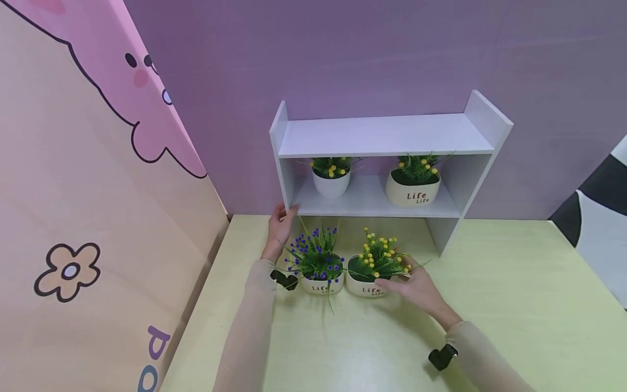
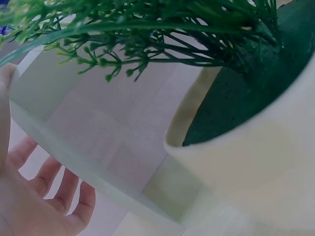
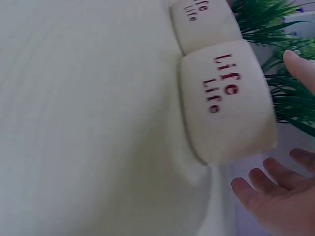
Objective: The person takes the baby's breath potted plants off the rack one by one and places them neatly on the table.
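Observation:
My left hand is at the left side panel of a white two-tier shelf. In the left wrist view its thumb lies on one side of the panel edge and the fingers curl on the other. Beside that wrist stands an oval cream pot of purple flowers, large in the left wrist view. My right hand is around the right end of a matching pot of yellow flowers, marked "Life". In the right wrist view the fingers are spread, with a gap between them and the pot.
On the shelf's middle board are a round white pot of yellow flowers and an oval cream one. The shelf stands on a pale yellow table against a purple wall. A decorated panel borders the left.

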`<action>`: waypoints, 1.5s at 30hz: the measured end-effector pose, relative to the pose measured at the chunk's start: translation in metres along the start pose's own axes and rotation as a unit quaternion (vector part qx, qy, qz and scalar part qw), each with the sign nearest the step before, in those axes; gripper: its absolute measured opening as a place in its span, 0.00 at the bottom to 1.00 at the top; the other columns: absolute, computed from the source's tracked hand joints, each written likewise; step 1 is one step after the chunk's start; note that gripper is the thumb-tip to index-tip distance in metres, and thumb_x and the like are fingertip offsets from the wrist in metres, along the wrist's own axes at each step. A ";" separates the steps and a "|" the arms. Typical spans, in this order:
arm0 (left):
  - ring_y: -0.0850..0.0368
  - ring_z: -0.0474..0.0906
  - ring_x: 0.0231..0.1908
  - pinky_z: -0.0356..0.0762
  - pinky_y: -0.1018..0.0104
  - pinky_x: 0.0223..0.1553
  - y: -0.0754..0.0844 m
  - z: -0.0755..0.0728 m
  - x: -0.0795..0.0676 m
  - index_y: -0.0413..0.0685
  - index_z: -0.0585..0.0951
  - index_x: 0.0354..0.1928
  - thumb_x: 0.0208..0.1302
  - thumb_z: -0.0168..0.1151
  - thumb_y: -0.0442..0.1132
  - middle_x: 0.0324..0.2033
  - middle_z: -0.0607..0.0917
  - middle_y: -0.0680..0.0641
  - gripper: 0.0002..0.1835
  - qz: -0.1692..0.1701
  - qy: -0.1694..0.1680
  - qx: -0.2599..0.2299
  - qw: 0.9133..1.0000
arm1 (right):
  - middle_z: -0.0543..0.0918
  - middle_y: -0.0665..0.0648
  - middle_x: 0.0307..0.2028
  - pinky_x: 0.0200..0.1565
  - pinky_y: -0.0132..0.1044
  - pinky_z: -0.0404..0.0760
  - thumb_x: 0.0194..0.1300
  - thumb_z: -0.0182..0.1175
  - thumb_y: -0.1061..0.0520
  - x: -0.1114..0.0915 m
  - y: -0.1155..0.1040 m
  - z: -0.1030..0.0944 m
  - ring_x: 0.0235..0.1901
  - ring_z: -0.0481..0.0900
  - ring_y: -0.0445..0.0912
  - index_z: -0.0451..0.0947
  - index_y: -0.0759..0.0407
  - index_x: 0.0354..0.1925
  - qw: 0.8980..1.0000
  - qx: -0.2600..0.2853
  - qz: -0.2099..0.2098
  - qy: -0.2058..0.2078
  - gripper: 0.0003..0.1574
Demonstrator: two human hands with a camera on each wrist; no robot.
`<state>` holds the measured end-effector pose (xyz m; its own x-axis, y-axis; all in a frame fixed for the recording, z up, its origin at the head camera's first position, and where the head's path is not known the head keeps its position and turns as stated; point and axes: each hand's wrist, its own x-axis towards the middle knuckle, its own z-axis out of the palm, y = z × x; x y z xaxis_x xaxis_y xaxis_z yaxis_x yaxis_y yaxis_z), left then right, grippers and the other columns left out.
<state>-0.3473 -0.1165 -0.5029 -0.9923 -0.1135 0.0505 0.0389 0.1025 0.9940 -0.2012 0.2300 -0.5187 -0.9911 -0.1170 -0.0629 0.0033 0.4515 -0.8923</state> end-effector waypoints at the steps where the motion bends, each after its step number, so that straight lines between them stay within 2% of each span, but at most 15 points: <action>1: 0.37 0.77 0.67 0.76 0.41 0.66 0.000 0.000 0.000 0.50 0.72 0.76 0.76 0.61 0.58 0.68 0.78 0.36 0.34 0.000 0.002 0.000 1.000 | 0.59 0.78 0.79 0.68 0.62 0.76 0.64 0.78 0.44 0.000 -0.002 -0.002 0.71 0.71 0.76 0.50 0.65 0.84 1.000 -0.006 -0.010 0.007 0.67; 8: 0.37 0.77 0.67 0.76 0.40 0.66 0.000 0.001 -0.002 0.49 0.72 0.76 0.76 0.62 0.57 0.68 0.78 0.35 0.33 0.009 0.004 -0.005 1.000 | 0.71 0.69 0.75 0.67 0.64 0.76 0.66 0.76 0.44 0.001 -0.018 -0.016 0.73 0.70 0.67 0.58 0.60 0.82 0.996 -0.041 -0.059 0.044 0.58; 13: 0.37 0.77 0.67 0.77 0.40 0.66 0.001 0.000 -0.003 0.48 0.74 0.75 0.76 0.62 0.56 0.67 0.79 0.35 0.32 0.013 0.007 0.001 1.000 | 0.69 0.67 0.77 0.71 0.64 0.72 0.69 0.74 0.46 0.001 -0.032 -0.026 0.77 0.67 0.65 0.56 0.57 0.83 0.996 -0.013 -0.074 0.037 0.56; 16: 0.37 0.78 0.66 0.77 0.40 0.65 -0.001 -0.001 -0.002 0.47 0.75 0.74 0.76 0.63 0.56 0.66 0.80 0.34 0.32 0.014 0.012 0.005 1.000 | 0.68 0.65 0.79 0.72 0.61 0.73 0.71 0.72 0.47 0.002 -0.037 -0.029 0.78 0.66 0.63 0.56 0.56 0.83 0.996 0.004 -0.080 0.035 0.55; 18: 0.37 0.78 0.65 0.77 0.41 0.65 -0.001 -0.002 -0.003 0.46 0.76 0.73 0.76 0.63 0.56 0.65 0.81 0.34 0.32 0.016 0.015 0.008 1.000 | 0.68 0.63 0.79 0.71 0.54 0.76 0.72 0.72 0.47 0.003 -0.040 -0.031 0.77 0.67 0.61 0.56 0.55 0.83 0.996 0.004 -0.079 0.036 0.53; 22: 0.37 0.79 0.65 0.77 0.41 0.64 -0.001 -0.002 -0.004 0.44 0.77 0.72 0.76 0.62 0.55 0.64 0.82 0.34 0.31 0.019 0.017 0.011 1.000 | 0.69 0.62 0.79 0.65 0.29 0.77 0.73 0.71 0.46 0.005 -0.047 -0.032 0.77 0.68 0.59 0.57 0.55 0.83 0.996 0.009 -0.080 0.034 0.52; 24: 0.36 0.78 0.66 0.77 0.40 0.65 0.000 -0.002 -0.005 0.44 0.77 0.71 0.76 0.62 0.55 0.64 0.82 0.34 0.31 0.021 0.016 0.010 1.000 | 0.69 0.62 0.79 0.64 0.25 0.76 0.73 0.71 0.47 0.007 -0.050 -0.033 0.77 0.68 0.59 0.58 0.56 0.83 0.996 0.014 -0.083 0.032 0.52; 27: 0.36 0.78 0.66 0.77 0.39 0.65 0.001 -0.002 -0.006 0.44 0.77 0.71 0.76 0.62 0.55 0.65 0.81 0.34 0.31 0.023 0.014 0.007 1.000 | 0.68 0.63 0.79 0.69 0.37 0.78 0.73 0.71 0.48 0.008 -0.056 -0.035 0.77 0.67 0.60 0.58 0.57 0.83 0.995 0.016 -0.090 0.030 0.51; 29: 0.36 0.78 0.66 0.77 0.39 0.66 0.002 -0.002 -0.005 0.44 0.78 0.71 0.75 0.63 0.55 0.65 0.81 0.34 0.31 0.026 0.014 0.009 1.000 | 0.68 0.64 0.79 0.71 0.49 0.76 0.73 0.70 0.48 0.009 -0.060 -0.037 0.77 0.68 0.61 0.58 0.57 0.82 0.995 0.013 -0.095 0.029 0.50; 31: 0.36 0.78 0.66 0.77 0.39 0.65 0.003 -0.003 -0.005 0.44 0.78 0.71 0.75 0.63 0.56 0.65 0.81 0.34 0.31 0.028 0.014 0.012 0.999 | 0.68 0.64 0.79 0.71 0.56 0.74 0.73 0.70 0.49 0.010 -0.064 -0.040 0.77 0.67 0.61 0.58 0.58 0.82 0.994 0.009 -0.101 0.028 0.50; 45: 0.36 0.79 0.65 0.77 0.38 0.65 0.003 -0.004 -0.005 0.45 0.77 0.71 0.75 0.62 0.57 0.66 0.81 0.34 0.31 0.032 0.013 0.022 0.999 | 0.67 0.67 0.79 0.71 0.60 0.73 0.73 0.70 0.48 0.018 -0.088 -0.054 0.76 0.68 0.66 0.58 0.60 0.82 0.991 -0.035 -0.127 0.012 0.51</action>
<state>-0.3422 -0.1197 -0.5000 -0.9844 -0.1315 0.1168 0.0960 0.1545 0.9833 -0.2264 0.2356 -0.4173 -0.9617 -0.2138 0.1714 -0.2551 0.4700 -0.8450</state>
